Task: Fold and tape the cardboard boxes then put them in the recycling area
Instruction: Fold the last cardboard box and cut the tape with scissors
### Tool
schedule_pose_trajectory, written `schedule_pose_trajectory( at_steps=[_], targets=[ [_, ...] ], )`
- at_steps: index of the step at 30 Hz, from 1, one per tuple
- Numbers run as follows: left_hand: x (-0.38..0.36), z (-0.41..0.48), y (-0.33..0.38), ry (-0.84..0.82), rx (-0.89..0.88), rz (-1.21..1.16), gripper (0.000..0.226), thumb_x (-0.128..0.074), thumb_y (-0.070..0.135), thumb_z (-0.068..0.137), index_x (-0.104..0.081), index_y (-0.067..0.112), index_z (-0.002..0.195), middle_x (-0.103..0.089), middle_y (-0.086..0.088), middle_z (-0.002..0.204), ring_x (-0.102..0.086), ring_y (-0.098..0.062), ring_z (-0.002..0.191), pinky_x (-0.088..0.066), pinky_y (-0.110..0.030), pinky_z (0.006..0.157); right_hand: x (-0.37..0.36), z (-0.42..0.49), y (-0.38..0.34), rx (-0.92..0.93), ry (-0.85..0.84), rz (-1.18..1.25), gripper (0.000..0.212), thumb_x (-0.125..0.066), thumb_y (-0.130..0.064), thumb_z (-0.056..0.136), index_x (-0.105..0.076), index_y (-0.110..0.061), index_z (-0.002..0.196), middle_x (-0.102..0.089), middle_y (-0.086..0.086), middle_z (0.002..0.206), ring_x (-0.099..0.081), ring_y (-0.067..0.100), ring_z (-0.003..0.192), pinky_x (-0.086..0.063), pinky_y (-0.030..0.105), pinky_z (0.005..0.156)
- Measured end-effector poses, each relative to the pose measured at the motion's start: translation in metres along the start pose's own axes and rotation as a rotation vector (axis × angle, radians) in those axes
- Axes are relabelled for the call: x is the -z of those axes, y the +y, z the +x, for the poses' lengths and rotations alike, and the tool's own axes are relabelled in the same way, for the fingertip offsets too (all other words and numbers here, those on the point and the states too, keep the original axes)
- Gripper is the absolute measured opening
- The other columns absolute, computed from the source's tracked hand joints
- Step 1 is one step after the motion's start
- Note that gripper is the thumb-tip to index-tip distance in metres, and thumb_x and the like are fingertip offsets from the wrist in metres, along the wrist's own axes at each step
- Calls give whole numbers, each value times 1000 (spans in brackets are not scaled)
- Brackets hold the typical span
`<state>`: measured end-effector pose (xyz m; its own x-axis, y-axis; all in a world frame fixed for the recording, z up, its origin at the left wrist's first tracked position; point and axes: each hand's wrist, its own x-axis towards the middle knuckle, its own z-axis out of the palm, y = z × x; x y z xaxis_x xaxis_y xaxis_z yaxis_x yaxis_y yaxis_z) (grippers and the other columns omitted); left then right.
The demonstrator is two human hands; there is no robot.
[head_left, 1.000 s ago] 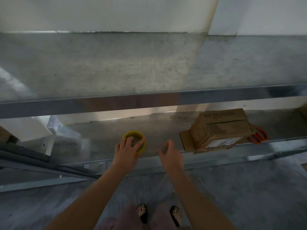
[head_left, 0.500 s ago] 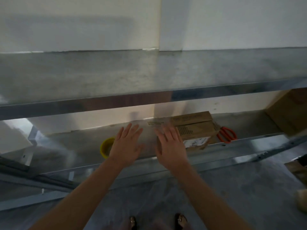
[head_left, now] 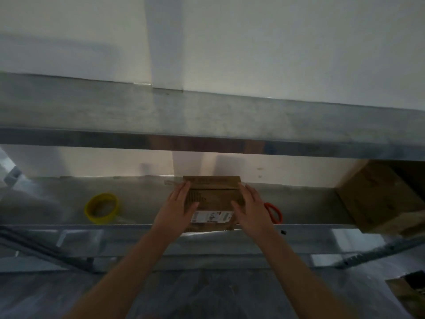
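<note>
A pale wall (head_left: pixel 276 42) fills the top of the view, seen from a person's head looking down. Below it runs a long grey metal upper shelf (head_left: pixel 207 116), and beneath that a lower shelf (head_left: pixel 142 203) of the same metal, standing on a grey floor (head_left: pixel 207 295). At the right end of the lower shelf sits a large cardboard box (head_left: pixel 377 199), partly cut off by the upper shelf. Near the middle of the lower shelf, at its front edge, lies a small cardboard box (head_left: pixel 213 199) with a white label on the side facing the person. Two bare arms reach up to it from the bottom of the view. The left hand (head_left: pixel 176 209) lies against the box's left side, its fingers (head_left: pixel 181 192) straight and close together, thumb resting on the top face. The right hand (head_left: pixel 253 209) mirrors it on the right side, fingers (head_left: pixel 249 192) also straight and flat against the cardboard. Well to the left of the box on the same shelf lies a yellow tape roll (head_left: pixel 101 208). Just right of the right hand, orange scissors (head_left: pixel 273 211) show, partly hidden behind it.
</note>
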<state>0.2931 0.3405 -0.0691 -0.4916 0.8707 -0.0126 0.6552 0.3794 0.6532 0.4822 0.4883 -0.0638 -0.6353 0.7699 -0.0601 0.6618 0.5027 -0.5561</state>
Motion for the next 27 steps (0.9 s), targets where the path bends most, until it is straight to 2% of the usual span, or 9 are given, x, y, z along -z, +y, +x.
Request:
schedule_pose_trajectory(
  at_steps=[2, 5, 11, 14, 18, 20, 22, 24, 27],
  targets=[
    [-5, 2, 5, -41, 57, -133, 71, -46, 38, 98, -4, 25, 155, -17, 0, 159, -36, -24, 137, -40, -47, 108, -2, 7, 1, -29, -44, 141, 63, -45, -43, 101, -18, -28, 155, -20, 1, 161, -33, 22, 142, -31, 31, 111],
    [-12, 6, 7, -53, 128, -251, 74, -47, 36, 98, 0, 25, 155, -10, 4, 161, -35, -27, 138, -41, -49, 107, -10, 16, 0, -77, -137, 281, 64, -46, -38, 102, -15, -26, 156, -19, 0, 162, -36, 23, 141, -36, 43, 115],
    [-23, 8, 2, 6, 211, -367, 73, -54, 33, 95, -13, 22, 154, -16, 5, 158, -33, -21, 138, -43, -45, 107, -22, 22, 10, -83, -128, 396, 59, -47, -18, 101, -20, -25, 154, -17, 1, 160, -27, 21, 144, -30, 45, 118],
    [-34, 4, 2, 38, 181, -60, 69, -41, 42, 99, -10, 14, 154, -12, -1, 159, -24, -22, 142, -29, -36, 115, -30, 24, 10, -33, -123, 280, 59, -39, -21, 104, -12, -23, 156, -6, -1, 162, -29, 26, 142, -35, 46, 114],
    [-37, 18, 3, 52, 9, 513, 68, -19, 47, 100, -3, 8, 153, -1, -9, 162, 8, -26, 149, -3, -41, 122, -34, 28, 11, 2, -119, 102, 61, -33, -28, 105, -3, -18, 157, 4, 2, 164, -25, 29, 145, -33, 45, 115],
    [-36, 30, 2, -50, -95, 520, 64, -11, 49, 99, -3, 16, 154, 3, -3, 162, 14, -20, 147, 1, -40, 122, -35, 29, 12, 35, -86, -24, 61, -31, -28, 105, -1, -18, 157, 7, 3, 165, -8, 26, 151, -20, 47, 121],
    [-37, 35, -3, -139, -120, 483, 64, -7, 53, 98, -4, 21, 153, 3, 2, 162, 15, -14, 146, 7, -36, 121, -38, 26, 13, 86, -62, -69, 56, -30, -29, 106, -6, -32, 157, 8, 0, 165, 3, 25, 152, -15, 51, 121],
    [-39, 33, -9, -153, -121, 476, 66, -7, 57, 96, -4, 24, 153, 5, 5, 161, 17, -10, 144, 11, -31, 118, -41, 22, 14, 144, -29, -17, 50, -33, -25, 106, -24, -40, 153, 4, 0, 165, -2, 26, 152, -19, 48, 121],
    [-30, 41, -10, -187, -110, 425, 63, -18, 57, 98, -14, 26, 153, -3, 8, 161, 5, -12, 148, 3, -33, 121, -38, 25, 11, 111, -50, 139, 43, -42, -23, 105, -42, -33, 147, -2, 0, 165, -15, 26, 150, -28, 41, 119]
  ],
)
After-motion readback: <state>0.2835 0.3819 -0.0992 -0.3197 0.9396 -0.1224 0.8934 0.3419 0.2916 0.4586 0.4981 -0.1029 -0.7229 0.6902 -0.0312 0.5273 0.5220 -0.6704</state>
